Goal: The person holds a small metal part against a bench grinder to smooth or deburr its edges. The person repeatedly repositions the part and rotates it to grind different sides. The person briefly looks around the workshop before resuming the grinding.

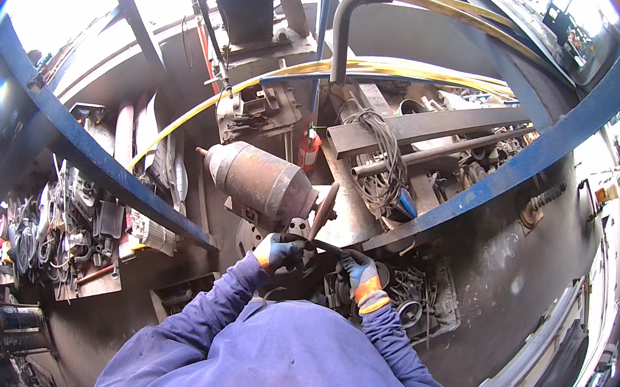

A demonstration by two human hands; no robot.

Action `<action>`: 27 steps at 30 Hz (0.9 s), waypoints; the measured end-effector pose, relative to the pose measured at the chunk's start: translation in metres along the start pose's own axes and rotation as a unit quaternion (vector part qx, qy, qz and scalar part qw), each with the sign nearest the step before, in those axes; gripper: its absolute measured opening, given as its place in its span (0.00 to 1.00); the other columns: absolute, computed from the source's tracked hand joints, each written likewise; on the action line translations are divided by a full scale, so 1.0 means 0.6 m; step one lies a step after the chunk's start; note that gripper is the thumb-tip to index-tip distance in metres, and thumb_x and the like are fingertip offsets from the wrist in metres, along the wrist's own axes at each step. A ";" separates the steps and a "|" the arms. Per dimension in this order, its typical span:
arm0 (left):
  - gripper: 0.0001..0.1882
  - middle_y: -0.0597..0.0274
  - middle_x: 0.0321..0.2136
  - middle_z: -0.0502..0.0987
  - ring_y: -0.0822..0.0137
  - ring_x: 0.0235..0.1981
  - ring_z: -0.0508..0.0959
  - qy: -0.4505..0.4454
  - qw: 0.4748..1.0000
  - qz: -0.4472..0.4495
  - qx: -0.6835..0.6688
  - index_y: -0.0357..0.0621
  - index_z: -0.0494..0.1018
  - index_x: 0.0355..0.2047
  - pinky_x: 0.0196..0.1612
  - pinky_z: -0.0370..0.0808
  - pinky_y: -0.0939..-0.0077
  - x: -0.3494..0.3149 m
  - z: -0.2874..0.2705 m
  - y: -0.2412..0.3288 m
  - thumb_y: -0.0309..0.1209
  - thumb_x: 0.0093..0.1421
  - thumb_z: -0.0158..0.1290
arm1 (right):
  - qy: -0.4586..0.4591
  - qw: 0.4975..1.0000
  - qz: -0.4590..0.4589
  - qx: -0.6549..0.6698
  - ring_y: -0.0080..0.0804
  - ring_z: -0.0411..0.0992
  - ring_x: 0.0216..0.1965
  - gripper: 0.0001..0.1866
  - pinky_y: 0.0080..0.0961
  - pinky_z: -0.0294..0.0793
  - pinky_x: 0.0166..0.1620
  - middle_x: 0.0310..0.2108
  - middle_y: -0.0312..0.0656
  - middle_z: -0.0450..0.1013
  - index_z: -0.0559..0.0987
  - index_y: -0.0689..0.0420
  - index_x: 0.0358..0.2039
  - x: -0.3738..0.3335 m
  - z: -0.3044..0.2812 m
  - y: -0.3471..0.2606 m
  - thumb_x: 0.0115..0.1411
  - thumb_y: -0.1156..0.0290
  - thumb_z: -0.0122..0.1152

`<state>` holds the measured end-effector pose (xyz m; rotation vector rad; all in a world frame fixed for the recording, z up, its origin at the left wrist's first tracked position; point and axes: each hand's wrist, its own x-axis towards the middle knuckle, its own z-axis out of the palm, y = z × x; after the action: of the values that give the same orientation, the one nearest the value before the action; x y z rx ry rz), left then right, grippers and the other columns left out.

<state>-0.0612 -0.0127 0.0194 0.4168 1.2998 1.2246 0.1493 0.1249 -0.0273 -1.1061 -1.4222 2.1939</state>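
Gripping a dark, narrow piece (328, 246) between them, the left hand (280, 251) and the right hand (360, 272) sit close together, just in front of the body, near the middle of the view. The left fingers are curled round the piece's left end, its wrist in line with a forearm that slants up from the lower left, elbow bent and set out to the side. The right hand is closed on the other end, fingers pointing up and left; its forearm angles in from the lower right. Both wear blue-and-orange work gloves (368, 284), below which come purple-blue sleeves (236, 284). The piece lies at the lower edge of a brown disc-like wheel (324, 212), seen nearly edge-on beside a rusty cylindrical motor (258, 180); whether they touch cannot be told. A red bottle-shaped container (308, 150) stands beyond the motor.
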 end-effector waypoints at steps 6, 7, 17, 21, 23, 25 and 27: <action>0.22 0.59 0.22 0.79 0.71 0.23 0.77 0.000 0.998 0.013 0.057 0.32 0.76 0.46 0.28 0.71 0.78 -0.002 -0.012 -0.005 0.41 0.62 0.55 | 0.012 0.999 -0.030 -0.017 0.18 0.66 0.20 0.12 0.18 0.65 0.26 0.22 0.32 0.75 0.82 0.60 0.38 0.006 0.011 0.009 0.63 0.63 0.62; 0.22 0.59 0.23 0.79 0.71 0.23 0.77 0.003 0.998 0.018 0.067 0.32 0.76 0.46 0.28 0.71 0.78 -0.004 -0.013 -0.004 0.41 0.62 0.55 | 0.015 0.999 -0.024 -0.017 0.18 0.67 0.21 0.12 0.18 0.66 0.27 0.23 0.32 0.75 0.82 0.60 0.38 0.006 0.013 0.010 0.63 0.63 0.63; 0.16 0.65 0.24 0.75 0.72 0.24 0.75 0.030 0.996 0.079 0.005 0.33 0.75 0.42 0.29 0.72 0.77 -0.019 -0.037 -0.025 0.37 0.64 0.54 | 0.013 1.000 0.027 0.004 0.16 0.68 0.27 0.16 0.16 0.68 0.31 0.29 0.31 0.77 0.81 0.61 0.45 0.024 0.045 0.017 0.63 0.63 0.63; 0.16 0.67 0.23 0.73 0.70 0.24 0.74 0.064 0.994 0.036 -0.082 0.33 0.75 0.43 0.30 0.72 0.74 -0.027 -0.049 -0.023 0.35 0.64 0.54 | -0.091 0.989 0.058 0.105 0.20 0.69 0.22 0.14 0.21 0.70 0.27 0.25 0.33 0.76 0.81 0.60 0.44 0.017 0.051 0.001 0.64 0.63 0.61; 0.14 0.66 0.22 0.73 0.69 0.23 0.74 0.049 0.991 0.029 -0.121 0.34 0.76 0.43 0.31 0.73 0.73 -0.028 -0.057 -0.023 0.34 0.64 0.53 | -0.088 0.990 0.063 0.092 0.22 0.69 0.20 0.13 0.22 0.70 0.25 0.23 0.33 0.74 0.81 0.60 0.42 0.013 0.061 -0.014 0.65 0.63 0.59; 0.14 0.66 0.22 0.73 0.68 0.23 0.74 0.039 0.987 0.034 -0.152 0.34 0.76 0.42 0.31 0.73 0.72 -0.033 -0.056 -0.018 0.34 0.64 0.54 | -0.087 0.990 0.075 0.083 0.23 0.69 0.19 0.12 0.24 0.71 0.24 0.23 0.35 0.74 0.80 0.60 0.41 0.010 0.067 -0.024 0.65 0.63 0.59; 0.14 0.66 0.22 0.72 0.68 0.23 0.74 0.054 0.989 0.020 -0.138 0.34 0.76 0.41 0.31 0.73 0.72 -0.039 -0.049 -0.007 0.34 0.64 0.54 | -0.086 0.989 0.096 0.079 0.25 0.69 0.19 0.12 0.25 0.72 0.25 0.24 0.37 0.75 0.79 0.60 0.41 0.008 0.068 -0.033 0.65 0.64 0.58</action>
<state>-0.0807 -0.0452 0.0183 0.1793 1.1947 1.4541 0.1129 0.1110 -0.0036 -1.0602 -1.2239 2.5429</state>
